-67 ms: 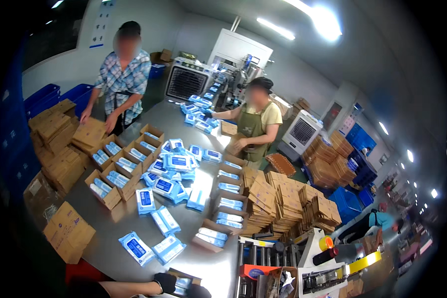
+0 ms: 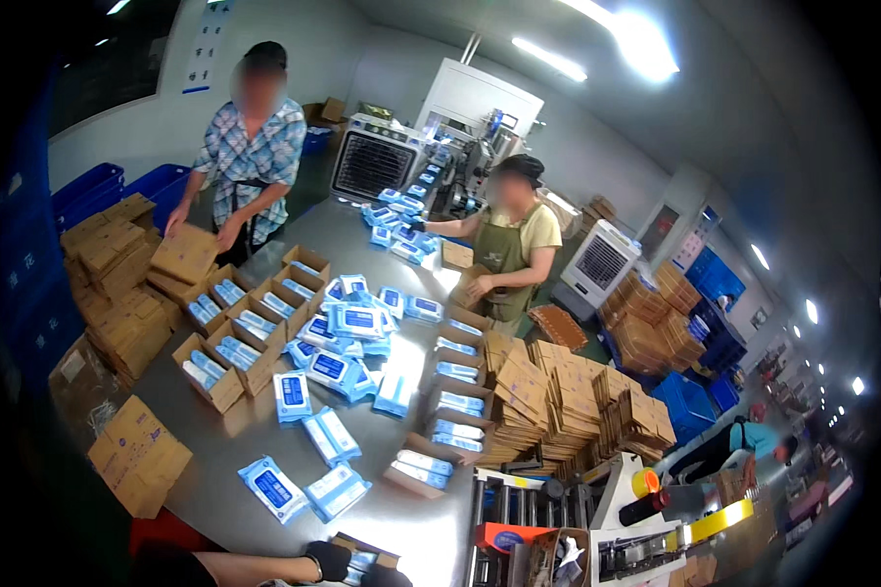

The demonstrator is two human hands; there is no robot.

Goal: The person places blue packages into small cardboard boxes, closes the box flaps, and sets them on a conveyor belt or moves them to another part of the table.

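Observation:
At the lower edge, my left hand (image 2: 331,560) in a dark glove grips the left side of a small open brown carton (image 2: 377,554). Light blue and white wipe packs (image 2: 360,562) lie inside it. My right hand (image 2: 387,577), also dark-gloved, is at the carton's near right side; the frame edge cuts it off and its fingers cannot be made out. Just beyond my hands, two loose wipe packs (image 2: 274,489) rest on the steel table (image 2: 220,440). A heap of more packs (image 2: 347,338) lies farther up the table.
Filled open cartons stand in a group (image 2: 250,333) at the left and a row (image 2: 457,401) at the right. Flattened cartons (image 2: 548,391) are stacked beyond that row. A roller machine (image 2: 558,519) is at my right. Two co-workers (image 2: 255,147) (image 2: 519,235) stand across the table.
The whole view has shifted slightly, so the scene sits a little farther right. My right hand appears slightly lower; my left hand stays at the carton.

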